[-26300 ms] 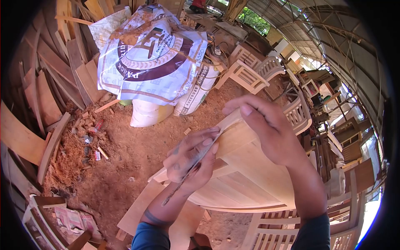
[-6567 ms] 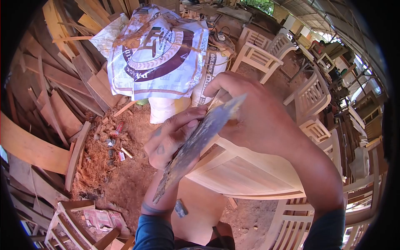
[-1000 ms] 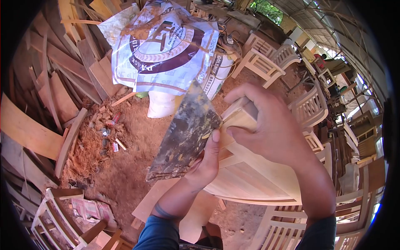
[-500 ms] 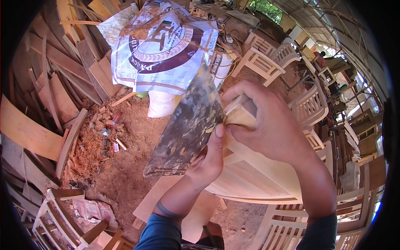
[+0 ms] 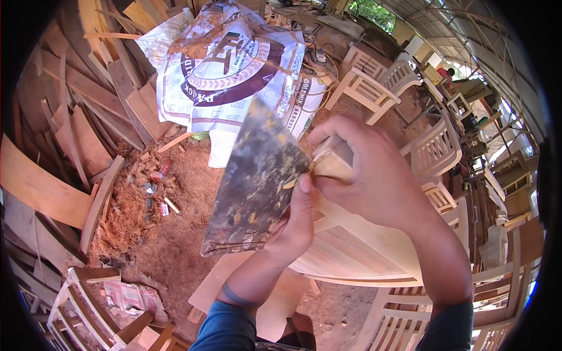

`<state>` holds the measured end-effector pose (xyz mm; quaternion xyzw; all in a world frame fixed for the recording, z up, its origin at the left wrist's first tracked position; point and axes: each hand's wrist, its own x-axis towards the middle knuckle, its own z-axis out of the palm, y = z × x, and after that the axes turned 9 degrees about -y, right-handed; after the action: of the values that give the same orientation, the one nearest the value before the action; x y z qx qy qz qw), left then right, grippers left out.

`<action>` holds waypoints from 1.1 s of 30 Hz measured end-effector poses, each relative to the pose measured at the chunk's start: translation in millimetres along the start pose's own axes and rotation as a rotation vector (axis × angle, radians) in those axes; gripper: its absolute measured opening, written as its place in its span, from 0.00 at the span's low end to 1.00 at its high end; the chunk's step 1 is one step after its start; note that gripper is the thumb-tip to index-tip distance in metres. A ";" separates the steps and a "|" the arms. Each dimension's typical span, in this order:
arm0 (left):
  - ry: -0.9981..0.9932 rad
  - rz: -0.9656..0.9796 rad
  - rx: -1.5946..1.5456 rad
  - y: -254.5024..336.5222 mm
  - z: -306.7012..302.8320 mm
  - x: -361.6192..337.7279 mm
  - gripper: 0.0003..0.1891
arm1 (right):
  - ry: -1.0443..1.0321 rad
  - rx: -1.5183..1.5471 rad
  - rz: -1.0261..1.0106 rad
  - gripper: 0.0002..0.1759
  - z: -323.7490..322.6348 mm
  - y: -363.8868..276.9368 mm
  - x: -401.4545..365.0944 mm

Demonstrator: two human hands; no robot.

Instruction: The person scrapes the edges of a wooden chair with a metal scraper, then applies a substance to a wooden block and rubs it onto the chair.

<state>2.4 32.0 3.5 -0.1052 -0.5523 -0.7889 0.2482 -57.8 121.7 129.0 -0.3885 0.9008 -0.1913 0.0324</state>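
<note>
My left hand [image 5: 293, 234] grips a dark, flat, four-cornered piece [image 5: 249, 187] by its right edge, thumb on top. Yellowish smears and spots cover its face, and one corner points up and away from me. My right hand [image 5: 380, 181] is closed around a pale wooden block [image 5: 336, 161], with the fingers over its far side. The block's left end meets the dark piece's right edge, just above my left thumb. Beneath both hands lies a pale wooden tabletop [image 5: 363, 245] with a curved edge and joined boards.
Printed white sacks [image 5: 234, 76] stand ahead on the dirt floor, with wood shavings [image 5: 126, 213] to their left. Curved boards [image 5: 47, 187] lean at far left. Wooden chairs [image 5: 363, 90] stand ahead right, and a chair frame [image 5: 93, 304] sits at lower left. A person [image 5: 448, 76] is far back.
The dark piece has turned slightly, its upper corner shifting left and a little down. My right hand and the block have moved slightly left with it.
</note>
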 end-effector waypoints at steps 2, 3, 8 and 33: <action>0.019 -0.003 -0.002 -8.7 -1.4 -0.1 0.18 | 0.013 0.000 -0.025 0.21 0.9 1.7 0.2; -0.017 -0.103 -0.002 -15.3 -4.3 0.5 0.18 | 0.005 0.004 -0.012 0.21 1.0 1.3 -0.4; -0.037 0.003 0.067 4.1 2.5 10.4 0.18 | -0.007 0.016 0.013 0.21 -0.7 -2.6 -0.4; 0.511 0.057 -0.378 -10.1 -25.3 -1.7 0.23 | -0.050 -0.089 0.020 0.21 -3.9 -7.0 0.6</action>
<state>1.5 11.8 -14.8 0.0366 -0.3125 -0.8711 0.3770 -54.2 118.2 135.3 -0.3852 0.9111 -0.1411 0.0394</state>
